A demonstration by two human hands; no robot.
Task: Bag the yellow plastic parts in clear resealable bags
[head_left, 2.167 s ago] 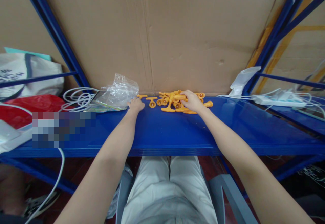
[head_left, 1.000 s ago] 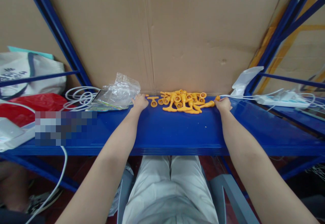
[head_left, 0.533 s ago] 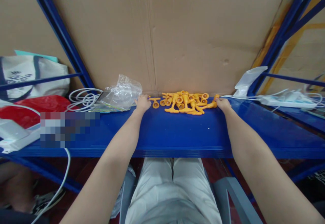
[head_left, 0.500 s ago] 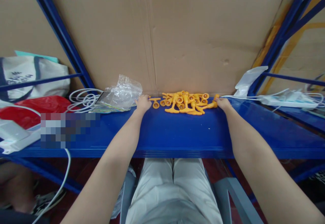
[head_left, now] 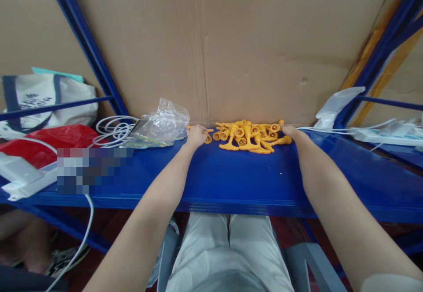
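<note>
A heap of yellow-orange plastic T-shaped pieces with round cup-like ends (head_left: 247, 135) lies at the back of the blue shelf, against cardboard. My left hand (head_left: 197, 136) is at the heap's left end, fingers curled around a yellow T-shaped piece; yellow tips show on both sides of it. At the heap's right end, my right hand (head_left: 291, 130) is closed, its fingertips partly hidden, with a small yellow end (head_left: 281, 122) sticking out past them. Just below that hand, another yellow piece (head_left: 284, 140) rests on the shelf.
A clear plastic bag (head_left: 165, 122) and a coiled white cable (head_left: 115, 129) sit left of my left hand. Farther left are a red bag (head_left: 66, 140), a canvas bag (head_left: 72, 100) and a white power strip (head_left: 29, 184). A white plastic piece (head_left: 337, 106) leans by the right post.
The view has shifted slightly. My left hand has moved right, covering part of the leftmost pieces. My right hand has come up and inward, with a yellow end now apart from the piece below.
</note>
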